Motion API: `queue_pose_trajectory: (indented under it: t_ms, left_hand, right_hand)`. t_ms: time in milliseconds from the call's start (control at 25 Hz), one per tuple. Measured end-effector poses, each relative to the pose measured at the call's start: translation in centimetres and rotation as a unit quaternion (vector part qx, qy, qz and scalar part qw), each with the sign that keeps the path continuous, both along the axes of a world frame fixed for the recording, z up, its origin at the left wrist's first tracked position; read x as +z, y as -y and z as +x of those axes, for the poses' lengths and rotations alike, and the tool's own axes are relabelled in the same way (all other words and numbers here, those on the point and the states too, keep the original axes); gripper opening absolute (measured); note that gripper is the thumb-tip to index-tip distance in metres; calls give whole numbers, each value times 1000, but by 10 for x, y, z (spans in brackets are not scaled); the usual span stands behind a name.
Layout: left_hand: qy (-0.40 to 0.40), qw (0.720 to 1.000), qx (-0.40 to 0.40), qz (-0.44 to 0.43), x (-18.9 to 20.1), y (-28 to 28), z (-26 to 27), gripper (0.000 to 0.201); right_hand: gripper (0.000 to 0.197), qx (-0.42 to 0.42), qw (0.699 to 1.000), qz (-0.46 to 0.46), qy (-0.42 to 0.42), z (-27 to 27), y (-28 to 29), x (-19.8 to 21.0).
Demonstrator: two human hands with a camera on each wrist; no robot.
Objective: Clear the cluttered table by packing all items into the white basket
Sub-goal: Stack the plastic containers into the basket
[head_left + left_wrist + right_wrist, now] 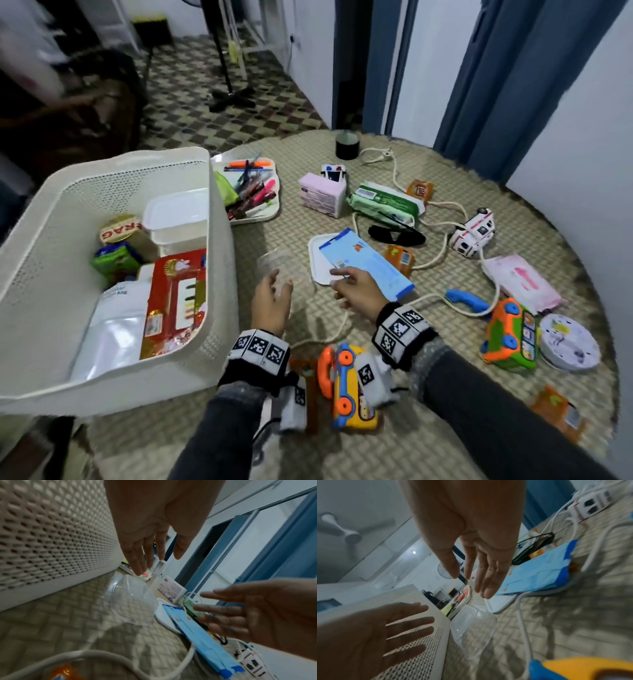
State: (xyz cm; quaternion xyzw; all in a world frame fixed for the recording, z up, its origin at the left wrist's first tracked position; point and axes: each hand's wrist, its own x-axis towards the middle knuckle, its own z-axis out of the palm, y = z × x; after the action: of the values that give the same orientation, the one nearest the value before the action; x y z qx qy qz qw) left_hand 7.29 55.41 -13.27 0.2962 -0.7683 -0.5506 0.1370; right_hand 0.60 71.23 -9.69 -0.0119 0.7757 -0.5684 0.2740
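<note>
My left hand (270, 303) and my right hand (356, 291) are both spread wide, holding nothing. Between them lies a see-through plastic tub (275, 265), tipped on its side on the woven table mat (445, 428). It sits just beside the white plastic basket with little holes (219, 260).
</note>
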Motion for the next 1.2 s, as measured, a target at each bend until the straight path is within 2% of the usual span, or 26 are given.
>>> queue_pose_trajectory:
  t_ms: [120,200,320,440,600,760,920,1040,1200]
  left_hand:
    - [10,1000,27,1,-26,12,-12,51]
    - [16,999,35,37,-36,16,-16,57]
    - [37,992,46,114,-48,23,-21,61]
    - [45,982,46,180,-62,29,-25,56]
    - [60,974,57,212,-71,28,-24,53]
    - [23,982,72,175,-64,17,-15,56]
    - [-31,992,49,115,-44,-2,3,56]
    - [-70,990,45,117,-23,-23,19,57]
    - [-84,984,38,154,3,-50,35,61]
  right_hand:
    - [44,49,998,37,-5,-23,34,-19]
    - [54,76,994,72,-17,-30,47,-31]
    - [64,107,990,90,11,-34,64,-45]
    - [57,126,987,96,7,-36,74,-53]
    - [50,112,990,82,5,-41,73,-68]
    - [28,88,995,54,13,-42,58,-80]
    - [26,44,998,35,-30,-33,40,-56]
    - [38,27,998,4,-48,-25,19,-34]
    - [69,23,998,-10,-53,-10,-21,-11]
